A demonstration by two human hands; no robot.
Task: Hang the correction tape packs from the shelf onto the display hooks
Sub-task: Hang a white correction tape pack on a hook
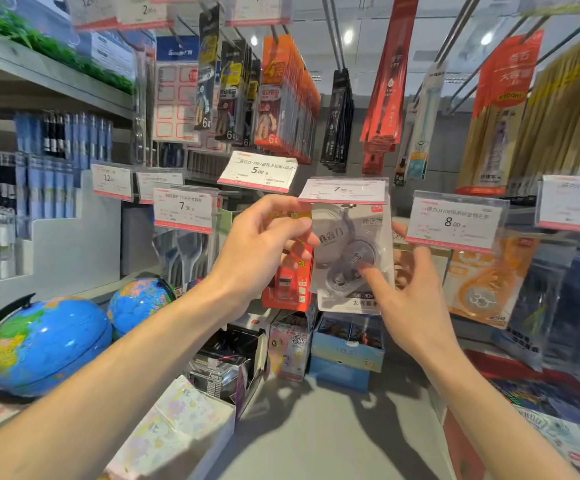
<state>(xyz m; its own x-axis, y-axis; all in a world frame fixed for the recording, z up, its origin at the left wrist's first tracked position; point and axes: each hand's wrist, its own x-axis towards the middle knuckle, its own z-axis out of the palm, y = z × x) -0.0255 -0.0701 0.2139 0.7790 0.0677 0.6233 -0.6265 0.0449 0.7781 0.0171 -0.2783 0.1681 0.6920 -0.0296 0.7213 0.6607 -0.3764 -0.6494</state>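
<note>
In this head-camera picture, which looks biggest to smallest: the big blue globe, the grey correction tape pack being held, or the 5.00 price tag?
1. Blue globe, though it sits nearer the camera, which inflates it.
2. Grey correction tape pack, touched by both the left hand and the right hand.
3. 5.00 price tag.

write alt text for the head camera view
Two bare hands hang a grey correction tape pack under a 7.90 price tag; the left hand pinches its top edge, the right hand touches its front. Two globes sit lower left.
</note>
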